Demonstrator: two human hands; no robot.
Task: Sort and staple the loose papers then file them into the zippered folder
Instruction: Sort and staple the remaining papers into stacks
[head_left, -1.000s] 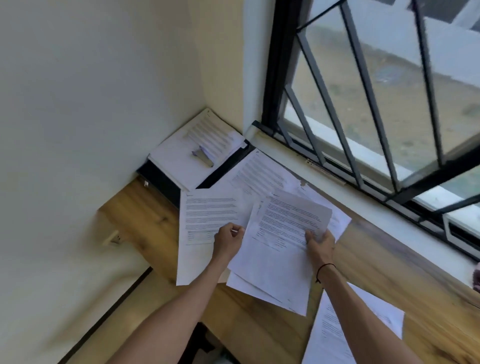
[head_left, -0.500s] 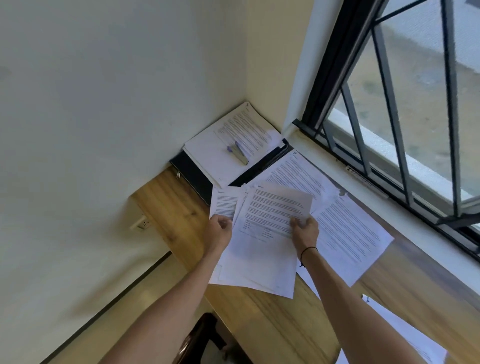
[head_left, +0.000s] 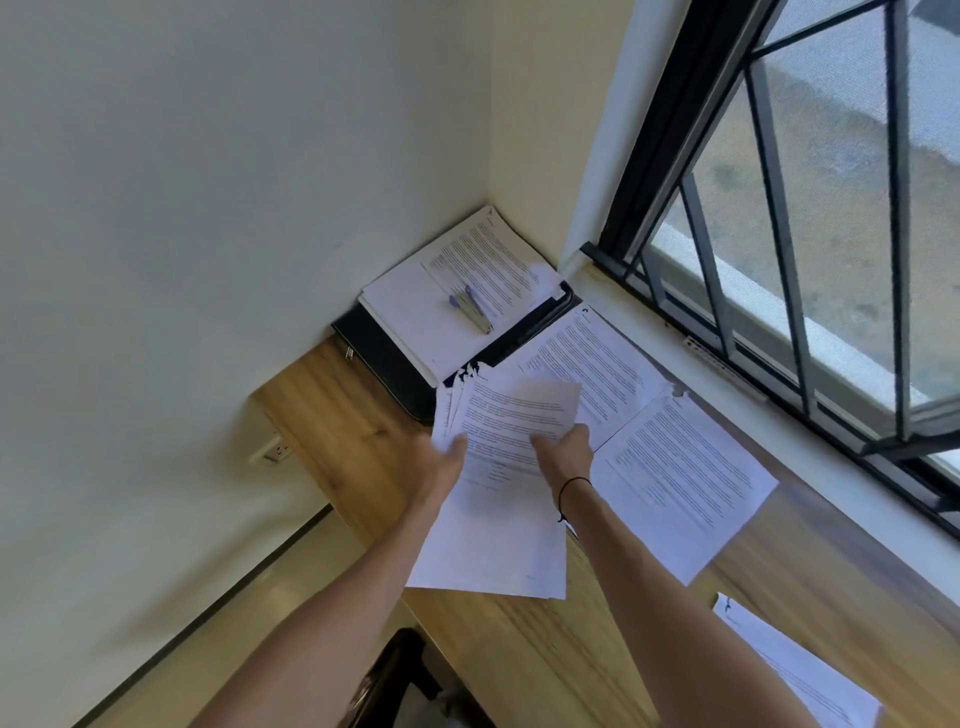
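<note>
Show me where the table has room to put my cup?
Bare wood lies left of the held stack, before the black folder, and near the edge between the stack and the lower-right sheet. Along the window sill, loose sheets crowd it.

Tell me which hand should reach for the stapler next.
Probably the right hand. It lies nearer the stapler, which sits on the paper pile atop the black folder. The left hand could meanwhile keep its grip on the gathered sheets.

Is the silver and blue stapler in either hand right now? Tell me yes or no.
No, the silver and blue stapler lies on the white paper stack in the corner, while both hands hold the fanned sheets.
</note>
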